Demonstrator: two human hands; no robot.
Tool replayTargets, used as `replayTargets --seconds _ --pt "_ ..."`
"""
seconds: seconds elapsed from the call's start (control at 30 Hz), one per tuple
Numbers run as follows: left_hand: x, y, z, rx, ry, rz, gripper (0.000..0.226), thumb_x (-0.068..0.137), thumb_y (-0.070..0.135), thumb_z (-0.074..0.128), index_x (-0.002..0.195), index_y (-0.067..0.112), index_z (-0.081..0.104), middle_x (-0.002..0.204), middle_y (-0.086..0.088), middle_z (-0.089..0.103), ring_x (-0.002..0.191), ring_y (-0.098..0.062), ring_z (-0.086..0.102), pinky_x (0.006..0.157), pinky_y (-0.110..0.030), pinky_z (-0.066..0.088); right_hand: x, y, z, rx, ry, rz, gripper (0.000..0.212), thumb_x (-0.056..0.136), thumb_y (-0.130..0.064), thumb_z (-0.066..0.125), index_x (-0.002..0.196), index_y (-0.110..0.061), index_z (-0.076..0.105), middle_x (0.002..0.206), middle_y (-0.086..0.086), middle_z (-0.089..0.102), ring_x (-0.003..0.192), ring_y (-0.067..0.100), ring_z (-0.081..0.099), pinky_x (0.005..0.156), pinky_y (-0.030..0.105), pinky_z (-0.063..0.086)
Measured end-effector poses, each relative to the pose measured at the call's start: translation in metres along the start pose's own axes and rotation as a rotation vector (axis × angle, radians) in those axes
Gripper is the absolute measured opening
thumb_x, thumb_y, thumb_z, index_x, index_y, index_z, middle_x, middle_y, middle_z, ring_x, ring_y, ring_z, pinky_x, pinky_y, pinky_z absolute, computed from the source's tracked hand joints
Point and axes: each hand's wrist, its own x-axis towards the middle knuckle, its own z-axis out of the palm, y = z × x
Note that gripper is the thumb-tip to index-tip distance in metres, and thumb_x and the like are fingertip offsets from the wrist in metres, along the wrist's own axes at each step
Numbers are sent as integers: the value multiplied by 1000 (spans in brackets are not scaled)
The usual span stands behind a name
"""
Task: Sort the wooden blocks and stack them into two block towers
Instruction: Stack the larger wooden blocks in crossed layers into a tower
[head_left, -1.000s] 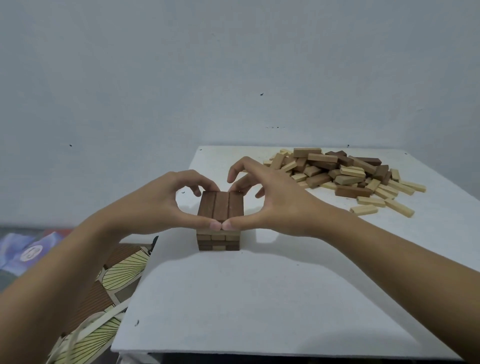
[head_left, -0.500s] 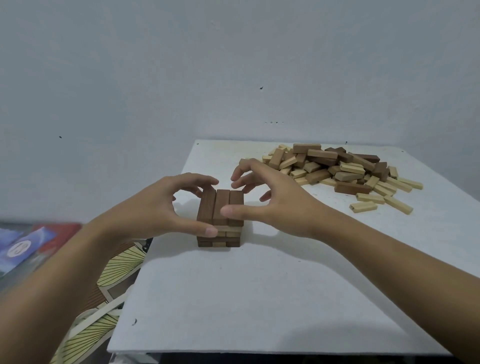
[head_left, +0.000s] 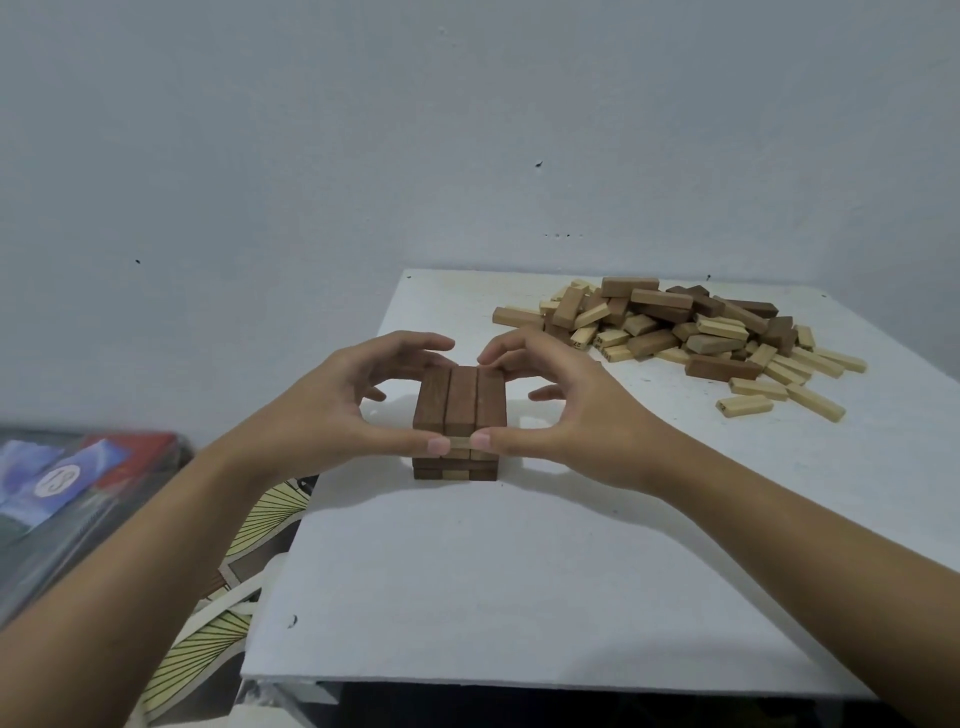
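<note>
A short block tower (head_left: 460, 400) stands on the white table (head_left: 519, 571), left of its middle. Its top layer is three dark brown blocks side by side, lying front to back; the layers below mix dark and light wood. My left hand (head_left: 332, 410) and my right hand (head_left: 576, 410) cup the tower from either side. Both thumbs press its near face just under the top layer, almost touching each other, while the curled fingers reach its far end. A loose pile of light and dark blocks (head_left: 691, 332) lies at the back right.
The table's left edge runs close to the tower, and its near edge is at the bottom. Beside the table on the left lie a leaf-patterned bag (head_left: 208, 639) and a colourful flat package (head_left: 62, 483). A plain wall stands behind.
Half a second ago my thumbs had come off the tower's near face, the right one raised. Now both thumbs press that face again, side by side. The camera view has shifted slightly.
</note>
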Motion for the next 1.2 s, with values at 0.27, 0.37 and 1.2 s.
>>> replayTargets --seconds 0.27,0.37,1.2 --pt "2 -1 0 9 1 -6 73 71 32 91 135 39 57 127 17 68 127 -3 57 94 -35 37 -1 1 5 3 19 -8 56 65 -63 77 113 -43 56 117 -25 66 124 -3 56 109 53 38" --pt "3 -1 -1 12 -5 -7 74 71 35 92 136 39 57 127 15 68 128 -5 57 96 -38 38 0 1 5 9 17 -14 55 68 -58 81 115 -43 56 119 -23 66 124 -3 56 109 54 39" --pt "51 101 68 688 73 321 22 98 40 58 116 32 68 122 9 57 113 -13 52 91 -27 37 -38 53 -62 -188 406 32 8 94 -22 71 89 -27 67 90 -15 69 91 5 64 75 28 46"
